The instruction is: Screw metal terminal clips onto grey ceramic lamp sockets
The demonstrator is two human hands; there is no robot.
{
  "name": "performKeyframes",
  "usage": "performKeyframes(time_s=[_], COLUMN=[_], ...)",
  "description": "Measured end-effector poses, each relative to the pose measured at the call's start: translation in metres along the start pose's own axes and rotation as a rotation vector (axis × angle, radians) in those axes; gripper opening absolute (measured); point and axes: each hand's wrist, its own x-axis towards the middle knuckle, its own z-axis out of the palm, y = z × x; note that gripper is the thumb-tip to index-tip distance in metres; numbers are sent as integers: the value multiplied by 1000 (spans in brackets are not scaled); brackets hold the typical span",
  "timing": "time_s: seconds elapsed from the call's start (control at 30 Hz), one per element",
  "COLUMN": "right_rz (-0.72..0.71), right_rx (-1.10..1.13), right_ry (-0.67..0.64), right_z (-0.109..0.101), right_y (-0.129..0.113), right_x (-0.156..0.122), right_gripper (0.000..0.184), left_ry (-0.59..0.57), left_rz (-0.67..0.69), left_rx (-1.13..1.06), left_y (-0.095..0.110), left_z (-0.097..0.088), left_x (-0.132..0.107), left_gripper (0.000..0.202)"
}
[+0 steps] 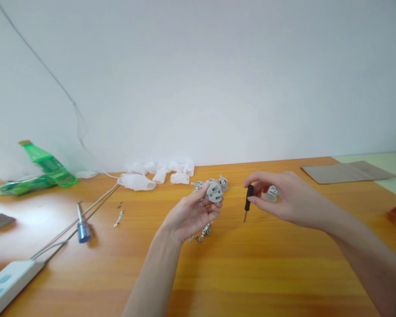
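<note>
Between the thumb and fingers of my left hand (193, 213) is a round grey-white part (214, 191) with metal contacts on its face. My right hand (284, 196) pinches a small black-handled screwdriver (248, 199), its thin tip pointing down, apart from the round part. Another round part (223, 182) shows just behind the held one. A further pale round part (271, 193) is partly hidden by my right hand. Small metal strips (204, 232) and tiny bits lie on the table below my left hand.
White foam net sleeves (137, 181) lie along the wall, with green bottles (46, 163) at the left. A blue-handled screwdriver (83, 231), a metal strip (119, 218) and a power strip (11, 281) with cables are on the left. Grey-brown sheet (346, 171) lies at right.
</note>
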Motion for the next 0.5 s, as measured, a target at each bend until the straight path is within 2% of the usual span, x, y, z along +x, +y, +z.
performKeyframes(time_s=[0.07, 0.13, 0.27, 0.4, 0.5], right_rz=[38, 113, 252, 256, 218], right_rx=[26, 73, 157, 67, 15], right_ry=[-14, -46, -168, -146, -129], right_z=[4, 14, 50, 89, 104], right_y=[0, 2, 16, 29, 30], right_x=[1, 3, 7, 9, 7], right_gripper=[24, 25, 28, 36, 35], left_ry=[11, 42, 142, 218, 249], left_rz=[32, 76, 111, 99, 95], left_rx=[82, 258, 606, 663, 649], left_y=[3, 8, 20, 29, 34], left_z=[-1, -5, -19, -37, -45], left_x=[-2, -5, -14, -21, -25], left_gripper=[25, 25, 31, 36, 35])
